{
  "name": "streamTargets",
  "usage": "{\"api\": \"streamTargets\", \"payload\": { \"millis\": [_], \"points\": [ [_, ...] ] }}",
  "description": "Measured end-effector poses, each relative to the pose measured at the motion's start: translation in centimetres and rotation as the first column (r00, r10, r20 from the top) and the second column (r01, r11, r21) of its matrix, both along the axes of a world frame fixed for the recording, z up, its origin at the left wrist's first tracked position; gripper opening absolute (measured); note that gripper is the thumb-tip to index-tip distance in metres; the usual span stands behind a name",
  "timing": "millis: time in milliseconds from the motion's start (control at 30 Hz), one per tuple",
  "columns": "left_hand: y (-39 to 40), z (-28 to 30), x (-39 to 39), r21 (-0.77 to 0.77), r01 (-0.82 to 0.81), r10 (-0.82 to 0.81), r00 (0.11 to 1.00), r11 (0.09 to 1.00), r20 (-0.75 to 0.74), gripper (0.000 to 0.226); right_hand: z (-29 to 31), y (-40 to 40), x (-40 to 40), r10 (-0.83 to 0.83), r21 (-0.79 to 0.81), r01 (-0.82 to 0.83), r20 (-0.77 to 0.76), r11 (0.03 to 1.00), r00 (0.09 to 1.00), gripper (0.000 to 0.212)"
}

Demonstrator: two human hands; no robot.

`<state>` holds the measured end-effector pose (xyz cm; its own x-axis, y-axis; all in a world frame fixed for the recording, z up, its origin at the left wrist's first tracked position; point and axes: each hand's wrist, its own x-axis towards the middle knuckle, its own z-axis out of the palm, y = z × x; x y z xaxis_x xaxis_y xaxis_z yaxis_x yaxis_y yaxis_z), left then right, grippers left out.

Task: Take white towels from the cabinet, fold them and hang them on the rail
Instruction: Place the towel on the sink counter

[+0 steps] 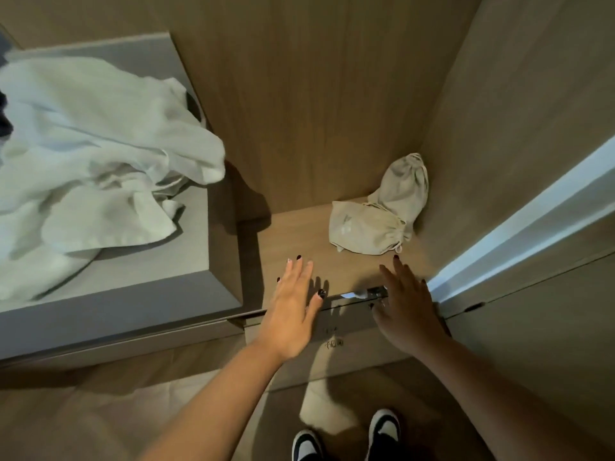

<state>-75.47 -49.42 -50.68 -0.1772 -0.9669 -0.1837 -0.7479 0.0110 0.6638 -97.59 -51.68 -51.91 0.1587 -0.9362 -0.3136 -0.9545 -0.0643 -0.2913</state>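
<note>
A heap of crumpled white towels [83, 154] lies on a grey ledge [139, 287] at the left. My left hand [293, 304] reaches out flat with straight fingers over the front edge of the wooden cabinet shelf [299, 241], holding nothing. My right hand [406, 304] is stretched out beside it, fingers straight, over the same edge near a small metal fitting [372, 292]. Both hands are apart from the towels. No rail is in view.
Two beige drawstring bags [382, 217] sit at the back right corner of the shelf. Wooden cabinet walls rise behind and to the right. A pale door edge [519, 224] runs diagonally at the right. My shoes [346, 437] stand on the wooden floor below.
</note>
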Motion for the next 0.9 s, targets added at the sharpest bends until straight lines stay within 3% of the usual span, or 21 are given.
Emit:
{"api": "streamTargets", "payload": {
  "millis": [200, 367, 700, 900],
  "points": [
    [0.3, -8.6, -2.8, 0.047, -0.058, 0.058, 0.998, 0.997, 0.001, 0.059, -7.7, 1.2, -0.4, -0.201, 0.120, 0.189, 0.099, 0.975, 0.975, 0.075],
    [0.1, -17.2, -6.7, 0.035, -0.087, 0.088, 0.996, 0.996, -0.017, 0.058, -15.6, 1.7, -1.8, -0.252, 0.204, 0.225, 0.113, 0.953, 0.961, 0.070],
    [-2.7, -39.3, -12.8, 0.269, -0.089, 0.114, 0.990, 0.959, -0.080, 0.077, -34.3, -4.0, -6.0, -0.236, 0.310, 0.197, 0.091, 0.930, 0.968, 0.064],
    [-7.1, -48.8, -14.4, 0.366, -0.152, 0.191, 0.979, 0.918, -0.074, 0.097, -41.4, -6.7, -7.9, -0.155, 0.298, 0.149, -0.003, 0.943, 0.988, 0.068]
  ]
}}
